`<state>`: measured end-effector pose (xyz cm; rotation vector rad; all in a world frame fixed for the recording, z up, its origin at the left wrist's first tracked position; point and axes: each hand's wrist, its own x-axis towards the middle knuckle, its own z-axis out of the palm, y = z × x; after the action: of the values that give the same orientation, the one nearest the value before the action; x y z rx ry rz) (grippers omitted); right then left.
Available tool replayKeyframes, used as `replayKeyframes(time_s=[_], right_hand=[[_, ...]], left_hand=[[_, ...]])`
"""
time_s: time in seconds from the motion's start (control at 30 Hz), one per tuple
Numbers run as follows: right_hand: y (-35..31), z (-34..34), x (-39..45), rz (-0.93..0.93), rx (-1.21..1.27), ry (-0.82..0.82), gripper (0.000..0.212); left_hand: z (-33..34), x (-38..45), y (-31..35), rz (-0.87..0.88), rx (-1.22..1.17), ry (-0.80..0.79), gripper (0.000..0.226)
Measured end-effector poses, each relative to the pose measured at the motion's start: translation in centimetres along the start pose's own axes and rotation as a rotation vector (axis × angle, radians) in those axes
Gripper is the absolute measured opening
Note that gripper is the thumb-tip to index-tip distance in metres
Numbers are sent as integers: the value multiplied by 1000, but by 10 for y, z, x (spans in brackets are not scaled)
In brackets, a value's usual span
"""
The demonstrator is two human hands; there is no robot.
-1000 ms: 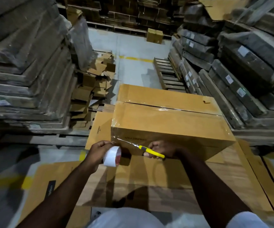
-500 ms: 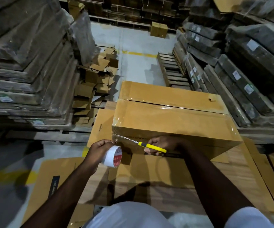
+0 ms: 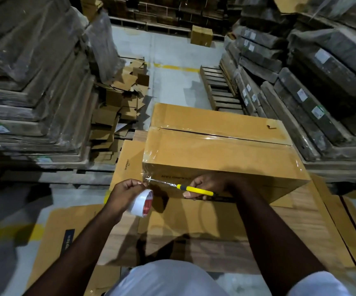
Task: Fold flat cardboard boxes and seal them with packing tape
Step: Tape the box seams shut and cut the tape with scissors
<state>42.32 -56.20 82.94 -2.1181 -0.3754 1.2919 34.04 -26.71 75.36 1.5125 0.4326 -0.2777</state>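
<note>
My left hand (image 3: 126, 194) grips the tape roll (image 3: 143, 202) just left of the box (image 3: 222, 154); my right hand (image 3: 205, 185) holds the knife (image 3: 185, 187), blade pointing left at the taut tape between them.

Knife (image 3: 194, 189) blade at taped box (image 3: 219, 150) corner

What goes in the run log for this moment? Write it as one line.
left hand: holds tape roll | right hand: holds yellow cutter, blade at tape strip | box: top seam taped
</note>
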Motion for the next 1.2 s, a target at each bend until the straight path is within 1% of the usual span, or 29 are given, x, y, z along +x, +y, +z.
replayKeyframes(time_s=[0.07,0.17,0.27,0.33,0.4,0.43,0.57,0.7,0.8,0.9,1.13,1.2], right_hand=[[0,-1,1,20,-27,-12,91],[8,-3,-3,59,-51,34,89],[19,-3,-5,87,-77,55,91],[20,-3,-6,86,-27,53,82],[13,-1,-4,69,21,44,63],[9,0,-1,59,34,33,59],[-2,4,12,99,20,6,69],[1,0,7,77,1,21,67],[2,-1,-1,57,4,17,79],[-4,2,-5,59,0,-12,84],[1,4,-2,131,-14,8,78],[-2,6,1,153,-16,-1,69]], left_hand=[[0,0,0,-1,0,1,24],[0,0,0,-3,-5,4,22],[-1,-1,-1,-8,-22,6,24],[-1,0,-3,-14,-21,5,26],[-1,1,-5,-24,-16,0,26],[-1,1,-5,-27,-9,-5,27],[-1,0,-3,-29,3,-8,27],[-3,1,-2,-32,24,5,25],[-3,0,-1,-30,55,10,22],[-2,1,-1,-15,53,16,25],[-4,-1,-4,-25,58,-4,32],[-3,-2,-4,-27,57,-3,34]])
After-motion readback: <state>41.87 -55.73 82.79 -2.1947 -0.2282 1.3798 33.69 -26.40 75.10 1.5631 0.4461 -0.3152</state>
